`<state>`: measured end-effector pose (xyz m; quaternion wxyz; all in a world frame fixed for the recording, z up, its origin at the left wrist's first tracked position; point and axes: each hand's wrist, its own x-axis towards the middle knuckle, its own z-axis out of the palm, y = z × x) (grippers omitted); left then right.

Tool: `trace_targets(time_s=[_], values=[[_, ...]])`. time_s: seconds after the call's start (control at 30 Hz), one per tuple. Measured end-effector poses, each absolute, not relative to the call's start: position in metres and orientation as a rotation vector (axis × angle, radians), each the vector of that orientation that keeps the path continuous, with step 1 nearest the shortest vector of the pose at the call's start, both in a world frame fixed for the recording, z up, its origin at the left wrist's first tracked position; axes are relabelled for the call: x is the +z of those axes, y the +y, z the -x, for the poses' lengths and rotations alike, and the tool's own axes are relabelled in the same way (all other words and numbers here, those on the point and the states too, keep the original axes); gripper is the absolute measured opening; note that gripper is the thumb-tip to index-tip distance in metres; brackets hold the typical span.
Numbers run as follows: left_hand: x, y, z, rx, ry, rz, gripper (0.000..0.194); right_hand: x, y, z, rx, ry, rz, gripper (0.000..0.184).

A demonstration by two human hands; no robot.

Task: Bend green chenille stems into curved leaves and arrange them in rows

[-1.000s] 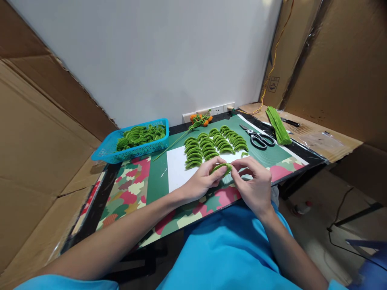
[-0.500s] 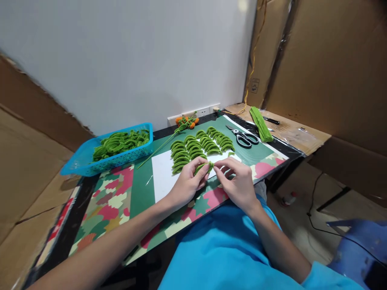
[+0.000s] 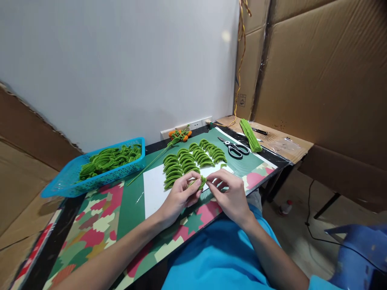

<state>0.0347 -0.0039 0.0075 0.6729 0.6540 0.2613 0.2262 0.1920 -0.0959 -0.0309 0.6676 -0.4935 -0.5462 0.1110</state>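
Piece point(image 3: 203, 182): held above the near edge of the paper point(image 3: 152, 191); a second ago it shows as a longer curve, now more of it is tucked behind fingers and its visible end looks bunched.
Left hand point(image 3: 180, 196): closed, pinching the piece between thumb and fingers over the paper's near side.
Right hand point(image 3: 231, 195): fingertips pinched at the piece's other end, right of the left hand, as before.
View: swung since a second ago, so everything on the mat point(image 3: 130, 207) sits further left in frame; the layout around the paper looks unchanged.
Rows point(image 3: 173, 173): four lines of fuzzy green crescents, closely stacked, on the paper and past its far edge.
Scrap point(image 3: 223, 165): small, green, at the paper's right side.
Basket point(image 3: 142, 161): blue perforated plastic, left of the paper, heaped with looped green strands.
Flower point(image 3: 181, 135): orange tufts on a long green stem, beyond the paper.
Scissors point(image 3: 237, 151): black-handled, blades parted, right of the paper.
Bundle point(image 3: 250, 136): straight fuzzy green stems, further right of the paper.
Obstruction: both hands hide part of the paper's near side.
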Motion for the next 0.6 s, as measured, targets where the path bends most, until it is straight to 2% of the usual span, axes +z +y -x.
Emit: trace_targets(time_s=[0.47, 0.6], values=[[0.0041, -0.0012, -0.0292, 0.383, 0.417, -1.478, 0.028, -0.0341, -0.0997, -0.1882, 0.172, -1.194, 1.105, 0.01], [0.0045, -0.0025, -0.0291, 0.354, 0.381, -1.498, 0.026, -0.0361, -0.102, -0.1839, 0.051, -1.203, 1.097, 0.015]])
